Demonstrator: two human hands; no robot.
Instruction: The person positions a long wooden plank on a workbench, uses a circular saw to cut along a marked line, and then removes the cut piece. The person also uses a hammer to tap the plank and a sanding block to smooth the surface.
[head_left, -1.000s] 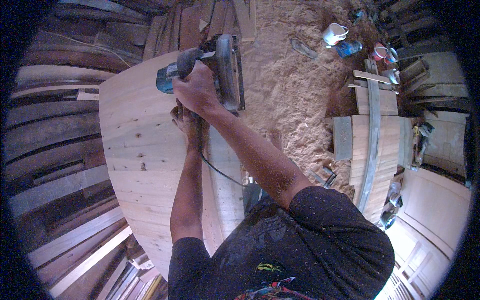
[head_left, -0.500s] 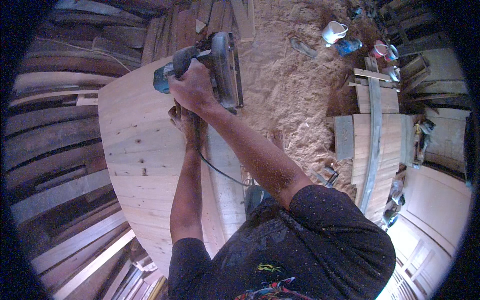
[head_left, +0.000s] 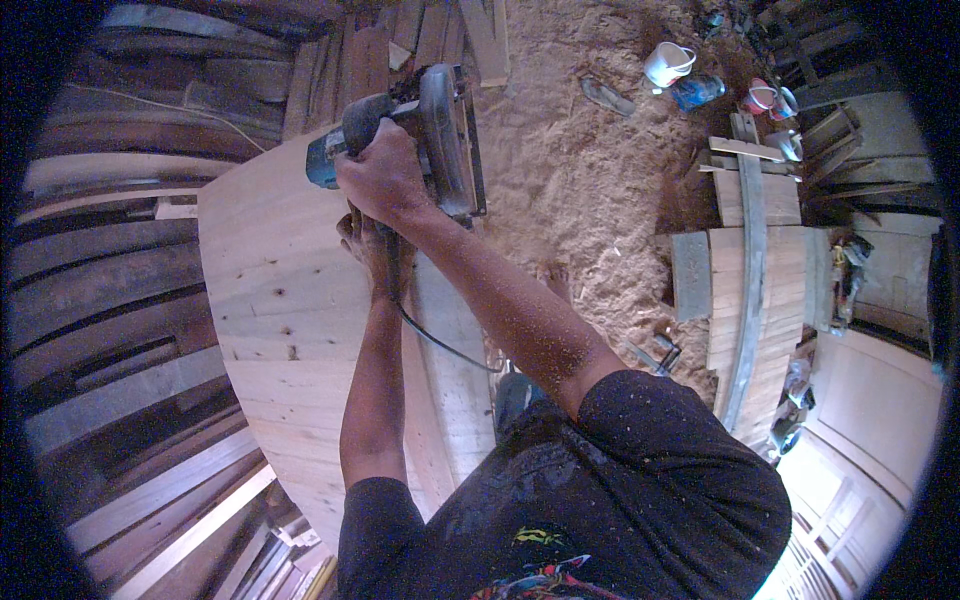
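Observation:
My right hand (head_left: 385,175) is wrapped round the rear handle of a circular saw (head_left: 440,140) with a teal motor housing and a dark, rounded blade guard. The saw rests at the far right edge of a large pale wooden panel (head_left: 275,270). Just below it, my left hand (head_left: 372,250) lies on the panel with bent fingers, at the upper end of a long wooden strip (head_left: 425,420). The right hand and the cord partly cover it, so what its fingers grip cannot be made out. A black power cord (head_left: 450,348) hangs from the saw toward my body.
Stacked planks (head_left: 120,330) line the left side. Sawdust (head_left: 570,180) covers the floor right of the panel. Farther off stand a white bucket (head_left: 668,64) and a blue container (head_left: 698,93). Another board assembly (head_left: 760,290) lies at the right.
The saw and both hands stay in nearly the same place. The view has shifted very slightly, and the panel looks a little lower against my arms.

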